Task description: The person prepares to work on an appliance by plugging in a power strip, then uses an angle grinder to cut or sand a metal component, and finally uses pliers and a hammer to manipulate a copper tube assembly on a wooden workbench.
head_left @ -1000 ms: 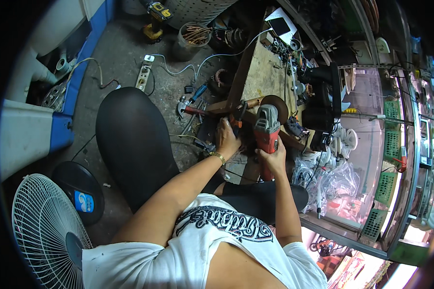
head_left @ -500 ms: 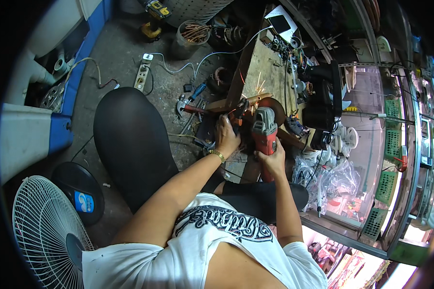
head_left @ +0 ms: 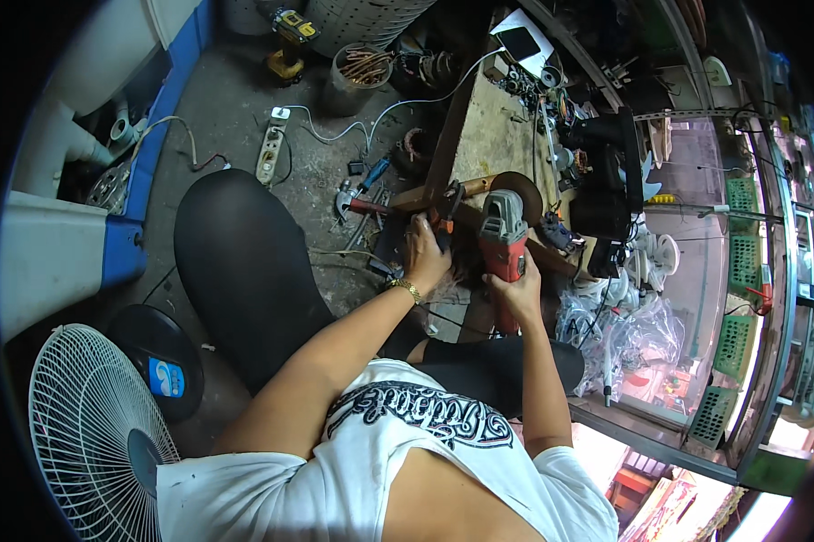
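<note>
My right hand (head_left: 515,287) is wrapped round the red body of an angle grinder (head_left: 504,237) with a grey head. Its round brown disc (head_left: 519,193) stands beside the end of a copper-coloured pipe (head_left: 477,187) at the workbench's near edge; whether they touch I cannot tell. My left hand (head_left: 425,253), with a gold bracelet at the wrist, is closed on an orange-and-black clamp-like tool (head_left: 440,222) whose dark jaw is at the pipe. On the floor to its left lies a hammer (head_left: 360,203) with a red-and-black handle.
Loose parts and cables cover the wooden workbench (head_left: 493,135). A power strip (head_left: 270,149), a yellow cordless drill (head_left: 290,45) and a bucket of copper-coloured pieces (head_left: 357,77) stand on the floor. A white fan (head_left: 95,406) is at lower left, plastic bags (head_left: 624,339) at right.
The sparks at the pipe have stopped. The grinder has shifted slightly right and its disc now shows to the right of the pipe's end. My left hand has hardly moved.
</note>
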Tool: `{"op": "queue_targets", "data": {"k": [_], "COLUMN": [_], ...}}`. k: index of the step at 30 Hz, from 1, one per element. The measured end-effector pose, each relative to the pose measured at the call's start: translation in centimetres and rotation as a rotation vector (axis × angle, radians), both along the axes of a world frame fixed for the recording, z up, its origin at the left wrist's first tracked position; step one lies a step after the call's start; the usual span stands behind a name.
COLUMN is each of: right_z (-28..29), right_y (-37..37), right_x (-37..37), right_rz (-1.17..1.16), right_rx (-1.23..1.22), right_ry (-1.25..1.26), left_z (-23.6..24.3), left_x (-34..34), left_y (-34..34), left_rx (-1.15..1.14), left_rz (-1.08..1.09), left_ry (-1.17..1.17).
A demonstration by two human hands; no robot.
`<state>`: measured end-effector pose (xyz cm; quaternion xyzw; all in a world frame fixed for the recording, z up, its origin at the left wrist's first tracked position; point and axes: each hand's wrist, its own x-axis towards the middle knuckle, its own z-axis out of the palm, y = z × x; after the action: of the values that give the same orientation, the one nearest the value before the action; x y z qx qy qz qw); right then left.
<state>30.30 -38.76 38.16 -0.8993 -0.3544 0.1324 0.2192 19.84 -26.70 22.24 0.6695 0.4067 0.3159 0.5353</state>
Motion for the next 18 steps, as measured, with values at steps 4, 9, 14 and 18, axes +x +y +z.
{"op": "queue_targets", "data": {"k": [4, 9, 14, 18], "right_z": [-0.1, 0.0, 0.0, 0.0], "right_y": [0.4, 0.6, 0.7, 0.8], "right_x": [-0.6, -0.6, -0.8, -1.1], "right_rz": [-0.006, -0.005, 0.005, 0.008], "right_rx": [-0.002, -0.012, -0.022, 0.000], "right_ry": [0.029, 0.000, -0.006, 0.003], "left_z": [-0.5, -0.5, -0.3, -0.3], "left_x": [-0.1, 0.0, -0.1, 0.0], "left_y": [0.1, 0.1, 0.3, 0.3], "left_rx": [0.059, 0.030, 0.010, 0.036], "left_rz": [0.040, 0.026, 0.005, 0.029], "left_ry": [0.003, -0.002, -0.004, -0.003]}}
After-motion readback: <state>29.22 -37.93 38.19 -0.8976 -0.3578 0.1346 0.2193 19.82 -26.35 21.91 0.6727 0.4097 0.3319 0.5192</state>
